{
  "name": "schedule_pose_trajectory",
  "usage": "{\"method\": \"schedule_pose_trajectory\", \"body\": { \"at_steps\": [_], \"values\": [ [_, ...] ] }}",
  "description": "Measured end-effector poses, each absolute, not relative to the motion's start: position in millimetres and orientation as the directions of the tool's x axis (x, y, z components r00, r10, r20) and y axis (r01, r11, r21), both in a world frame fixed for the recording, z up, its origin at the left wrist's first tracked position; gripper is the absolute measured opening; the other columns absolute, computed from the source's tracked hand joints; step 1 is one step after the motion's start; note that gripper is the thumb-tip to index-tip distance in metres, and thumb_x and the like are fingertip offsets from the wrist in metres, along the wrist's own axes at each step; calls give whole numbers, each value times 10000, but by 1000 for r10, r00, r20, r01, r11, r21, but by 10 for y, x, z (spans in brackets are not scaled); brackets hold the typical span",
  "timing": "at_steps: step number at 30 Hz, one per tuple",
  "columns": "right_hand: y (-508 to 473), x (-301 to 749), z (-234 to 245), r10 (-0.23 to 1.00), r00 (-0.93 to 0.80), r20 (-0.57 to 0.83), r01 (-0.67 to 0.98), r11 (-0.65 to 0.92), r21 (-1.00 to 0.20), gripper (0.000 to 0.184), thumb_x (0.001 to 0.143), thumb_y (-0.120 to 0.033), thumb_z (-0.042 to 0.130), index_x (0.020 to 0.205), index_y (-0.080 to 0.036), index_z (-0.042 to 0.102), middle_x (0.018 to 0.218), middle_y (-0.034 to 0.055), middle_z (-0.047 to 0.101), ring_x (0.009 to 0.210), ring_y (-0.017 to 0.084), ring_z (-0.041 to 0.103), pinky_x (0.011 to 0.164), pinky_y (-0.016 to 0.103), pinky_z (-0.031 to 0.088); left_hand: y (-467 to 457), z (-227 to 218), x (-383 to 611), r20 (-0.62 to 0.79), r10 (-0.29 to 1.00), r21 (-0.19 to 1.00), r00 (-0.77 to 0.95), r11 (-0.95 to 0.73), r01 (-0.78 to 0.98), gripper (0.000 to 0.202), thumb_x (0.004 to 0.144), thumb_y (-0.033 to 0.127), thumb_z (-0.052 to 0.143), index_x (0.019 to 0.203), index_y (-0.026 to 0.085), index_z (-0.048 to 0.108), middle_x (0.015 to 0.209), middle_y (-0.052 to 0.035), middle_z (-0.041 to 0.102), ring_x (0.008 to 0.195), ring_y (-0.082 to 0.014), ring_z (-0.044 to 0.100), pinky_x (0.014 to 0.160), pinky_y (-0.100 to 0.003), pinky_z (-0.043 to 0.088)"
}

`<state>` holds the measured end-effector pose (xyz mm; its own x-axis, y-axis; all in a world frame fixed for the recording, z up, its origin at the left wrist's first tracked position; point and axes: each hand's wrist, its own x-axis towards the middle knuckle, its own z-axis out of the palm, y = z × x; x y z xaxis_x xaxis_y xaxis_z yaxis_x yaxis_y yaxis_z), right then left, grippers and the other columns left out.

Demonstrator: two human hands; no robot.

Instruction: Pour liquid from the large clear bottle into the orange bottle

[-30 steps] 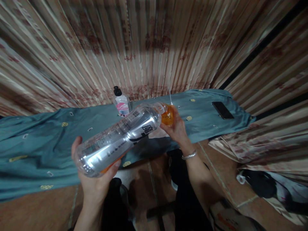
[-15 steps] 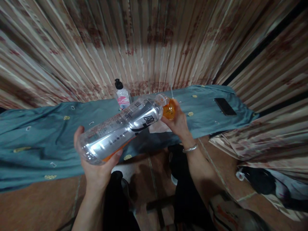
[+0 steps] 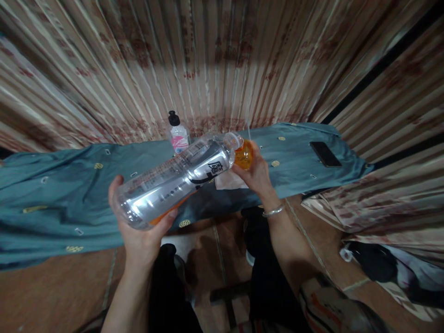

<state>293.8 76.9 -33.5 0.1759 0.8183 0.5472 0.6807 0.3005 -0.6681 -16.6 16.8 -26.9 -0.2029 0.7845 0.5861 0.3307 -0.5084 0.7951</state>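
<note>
My left hand (image 3: 144, 236) is wrapped around the base of a large clear plastic bottle (image 3: 176, 180) with a silver-grey label and black lettering. The bottle lies tilted, its neck higher and pointing right. My right hand (image 3: 256, 171) is closed on a small see-through orange container (image 3: 243, 156), held right by the open mouth of the bottle. Whether the two touch I cannot tell. Behind the bottle stands a pump bottle (image 3: 179, 138) with a black top and a pink label. Part of a pale sheet (image 3: 231, 180) shows beneath my right hand.
A green-blue patterned cloth (image 3: 69, 185) covers the long narrow table. A black phone (image 3: 325, 154) lies on it at the right. Pleated curtains (image 3: 215, 60) hang close behind. Dark clothing or bags (image 3: 378, 261) lie on the tiled floor at the right.
The view has shifted very slightly. My left hand has turned the big bottle a little, so its lettering sits differently. Both hands keep their holds.
</note>
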Motion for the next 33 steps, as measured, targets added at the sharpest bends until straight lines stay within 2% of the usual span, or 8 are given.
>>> {"method": "schedule_pose_trajectory", "body": {
  "at_steps": [7,13,23,33],
  "values": [
    [777,2950,-352,823,182,538,679,290,-674,850,820,-634,791,1491,-220,473,1375,156,707,1221,351,713,1019,526,607,156,-240,-155,618,761,770,-199,-534,349,1190,528,548,962,1576,305,452,1349,-64,601,1161,-263,633,1099,-490,532],
    [786,2973,-374,836,190,514,676,269,-686,884,804,-632,811,1513,-246,451,1379,147,707,1233,357,708,1025,545,599,176,-254,-161,654,736,741,-178,-574,347,1177,537,527,973,1575,315,460,1346,-57,606,1149,-242,633,1040,-432,560],
    [777,2956,-353,832,182,525,681,278,-677,856,822,-629,789,1504,-239,449,1378,145,704,1229,350,708,1024,535,605,169,-243,-155,623,763,771,-173,-561,302,1195,528,539,973,1573,310,440,1371,-62,589,1181,-251,621,1089,-472,534],
    [778,2961,-362,832,185,523,684,273,-676,877,816,-639,801,1514,-247,442,1394,149,696,1254,356,697,1059,554,583,191,-302,-188,550,804,825,-228,-479,300,1280,436,600,967,1562,326,423,1399,-72,580,1241,-308,612,1155,-536,479]
  ]
}}
